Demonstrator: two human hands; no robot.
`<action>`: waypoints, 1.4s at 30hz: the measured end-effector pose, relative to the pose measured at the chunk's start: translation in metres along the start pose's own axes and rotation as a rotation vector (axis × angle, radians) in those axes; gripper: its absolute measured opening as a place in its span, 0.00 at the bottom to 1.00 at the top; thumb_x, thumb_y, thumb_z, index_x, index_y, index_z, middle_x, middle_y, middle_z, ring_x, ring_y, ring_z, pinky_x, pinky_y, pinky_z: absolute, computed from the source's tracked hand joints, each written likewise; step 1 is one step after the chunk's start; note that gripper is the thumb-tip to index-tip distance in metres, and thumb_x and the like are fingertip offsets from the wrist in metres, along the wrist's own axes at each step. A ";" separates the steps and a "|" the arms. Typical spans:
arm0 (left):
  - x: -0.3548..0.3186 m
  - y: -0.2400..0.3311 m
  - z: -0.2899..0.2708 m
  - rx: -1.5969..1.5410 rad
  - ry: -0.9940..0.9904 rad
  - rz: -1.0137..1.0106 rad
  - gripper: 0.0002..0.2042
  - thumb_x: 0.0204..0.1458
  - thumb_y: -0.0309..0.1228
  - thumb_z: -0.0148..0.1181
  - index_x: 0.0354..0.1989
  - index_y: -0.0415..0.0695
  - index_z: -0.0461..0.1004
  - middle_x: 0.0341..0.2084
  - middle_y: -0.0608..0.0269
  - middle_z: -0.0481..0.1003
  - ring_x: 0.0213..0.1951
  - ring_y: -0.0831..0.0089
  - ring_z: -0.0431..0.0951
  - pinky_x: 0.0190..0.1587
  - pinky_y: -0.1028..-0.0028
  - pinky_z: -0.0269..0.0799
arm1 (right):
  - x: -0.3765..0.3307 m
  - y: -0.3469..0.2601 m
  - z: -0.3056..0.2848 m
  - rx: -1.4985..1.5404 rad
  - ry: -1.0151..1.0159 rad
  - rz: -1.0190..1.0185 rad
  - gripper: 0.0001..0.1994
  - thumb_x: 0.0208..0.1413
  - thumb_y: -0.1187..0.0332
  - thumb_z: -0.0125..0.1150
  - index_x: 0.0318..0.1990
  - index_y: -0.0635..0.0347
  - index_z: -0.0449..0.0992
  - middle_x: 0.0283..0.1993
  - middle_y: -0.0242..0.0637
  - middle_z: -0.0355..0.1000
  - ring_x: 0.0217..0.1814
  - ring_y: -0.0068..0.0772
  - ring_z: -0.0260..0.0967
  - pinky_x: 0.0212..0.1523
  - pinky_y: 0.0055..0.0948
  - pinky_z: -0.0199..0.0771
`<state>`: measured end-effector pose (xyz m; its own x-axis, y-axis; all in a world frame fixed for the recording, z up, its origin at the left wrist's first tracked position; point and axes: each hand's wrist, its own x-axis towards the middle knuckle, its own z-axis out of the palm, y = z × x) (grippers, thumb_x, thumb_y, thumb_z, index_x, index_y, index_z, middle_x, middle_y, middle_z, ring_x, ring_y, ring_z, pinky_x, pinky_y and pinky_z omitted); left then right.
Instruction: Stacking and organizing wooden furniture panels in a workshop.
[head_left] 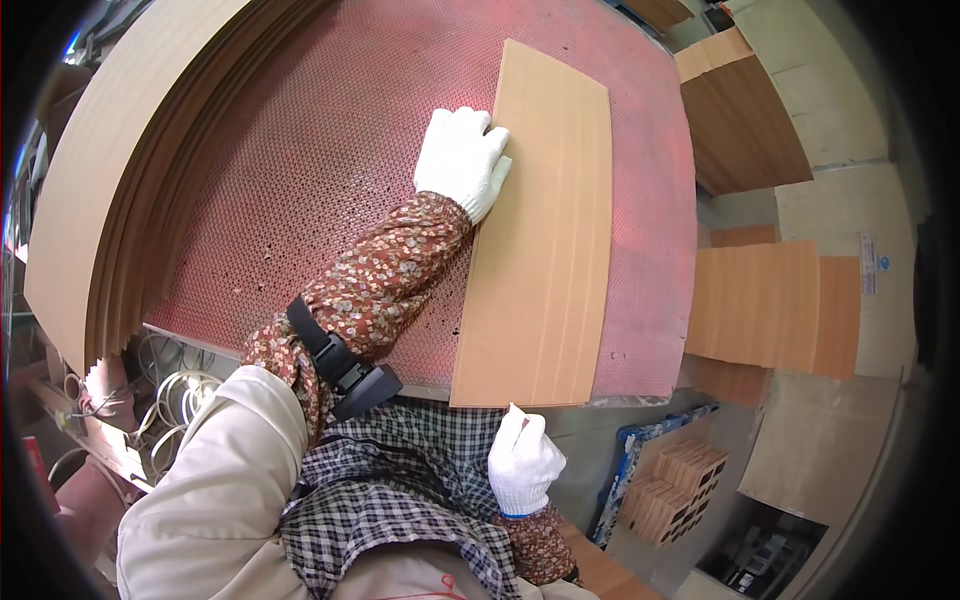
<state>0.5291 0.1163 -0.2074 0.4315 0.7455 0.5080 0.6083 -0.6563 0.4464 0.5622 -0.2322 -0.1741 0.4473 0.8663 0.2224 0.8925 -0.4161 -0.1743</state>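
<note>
Brown board (540, 240) lies near the table's (652, 250) right edge; your open left hand (460, 150) sits alongside, seemingly steadying it, while your curled right hand (524, 462) meets its near end, grip unclear.

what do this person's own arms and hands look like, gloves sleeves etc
The left hand and right hand wear white knit gloves; the right one shows a blue cuff edge. Both forearms have brownish-red floral sleeves. A black strap with a buckle shows across the left one, and above it is a plain beige sleeve.
</note>
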 end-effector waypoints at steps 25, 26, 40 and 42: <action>0.042 -0.006 -0.013 -0.056 -0.028 -0.007 0.16 0.47 0.28 0.68 0.44 0.41 0.73 0.42 0.55 0.71 0.52 0.55 0.70 0.60 0.54 0.63 | 0.448 -0.032 0.083 -0.147 -0.187 -0.055 0.20 0.72 0.55 0.41 0.47 0.59 0.77 0.43 0.58 0.82 0.49 0.61 0.81 0.53 0.59 0.78; 0.045 -0.002 -0.010 -0.076 -0.028 -0.007 0.17 0.46 0.28 0.68 0.45 0.41 0.74 0.43 0.55 0.72 0.53 0.55 0.70 0.61 0.53 0.62 | 0.470 -0.024 0.083 -0.164 -0.174 -0.053 0.20 0.72 0.55 0.41 0.47 0.59 0.77 0.43 0.58 0.82 0.49 0.61 0.81 0.53 0.59 0.78; 0.060 -0.016 -0.004 -0.087 -0.039 -0.058 0.21 0.44 0.28 0.69 0.48 0.40 0.74 0.48 0.54 0.72 0.56 0.55 0.70 0.66 0.50 0.61 | 0.617 -0.028 0.119 -0.357 -0.250 -0.327 0.23 0.70 0.56 0.42 0.53 0.62 0.79 0.58 0.58 0.77 0.63 0.59 0.75 0.64 0.54 0.74; 0.056 -0.018 -0.005 -0.092 -0.039 -0.057 0.20 0.44 0.28 0.69 0.47 0.40 0.74 0.47 0.55 0.72 0.56 0.55 0.70 0.65 0.51 0.62 | 0.599 -0.032 0.121 -0.199 -0.191 -0.159 0.21 0.70 0.57 0.42 0.52 0.62 0.79 0.54 0.57 0.79 0.59 0.60 0.77 0.61 0.56 0.75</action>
<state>0.5389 0.1694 -0.1838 0.4242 0.7849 0.4516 0.5695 -0.6190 0.5409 0.7947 0.3335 -0.1515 0.2988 0.9533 0.0443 0.9527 -0.3007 0.0438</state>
